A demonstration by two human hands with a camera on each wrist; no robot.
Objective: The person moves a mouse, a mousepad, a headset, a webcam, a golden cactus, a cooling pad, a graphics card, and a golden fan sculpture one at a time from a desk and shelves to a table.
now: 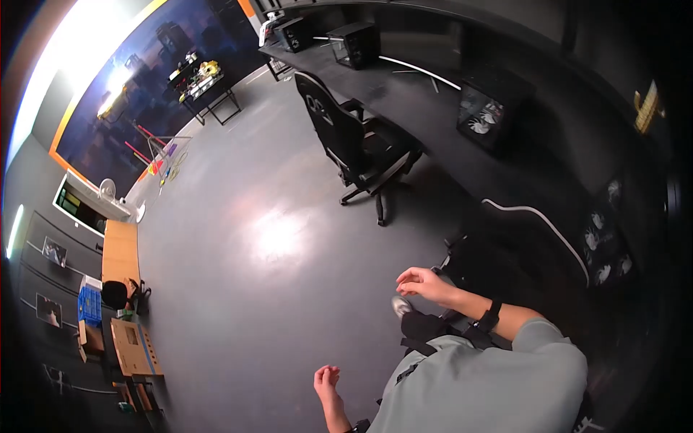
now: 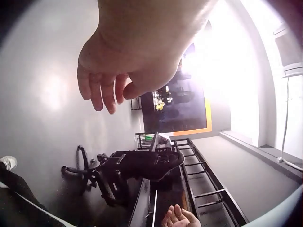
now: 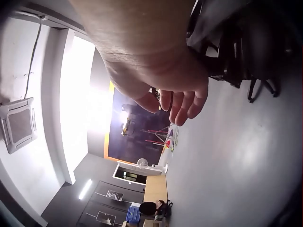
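My left hand (image 1: 328,382) hangs over the grey floor (image 1: 238,317) at the lower middle of the head view, fingers loosely bent with nothing in them. The left wrist view shows that hand (image 2: 128,71) from close up, its fingers drooping. My right hand (image 1: 427,285) is held out in front of the body, nearer the long black desk (image 1: 404,108), and holds nothing. Its fingers hang loosely curled in the right wrist view, where the hand (image 3: 161,80) is seen against the far wall. Neither hand touches any object.
A black office chair (image 1: 339,137) stands by the desk, which bears several computer cases (image 1: 480,112). Far off are a small table with items (image 1: 206,86) and a white fan (image 1: 107,189). Along the left wall stand a wooden desk (image 1: 119,245), a blue crate (image 1: 89,306) and a cardboard box (image 1: 133,348).
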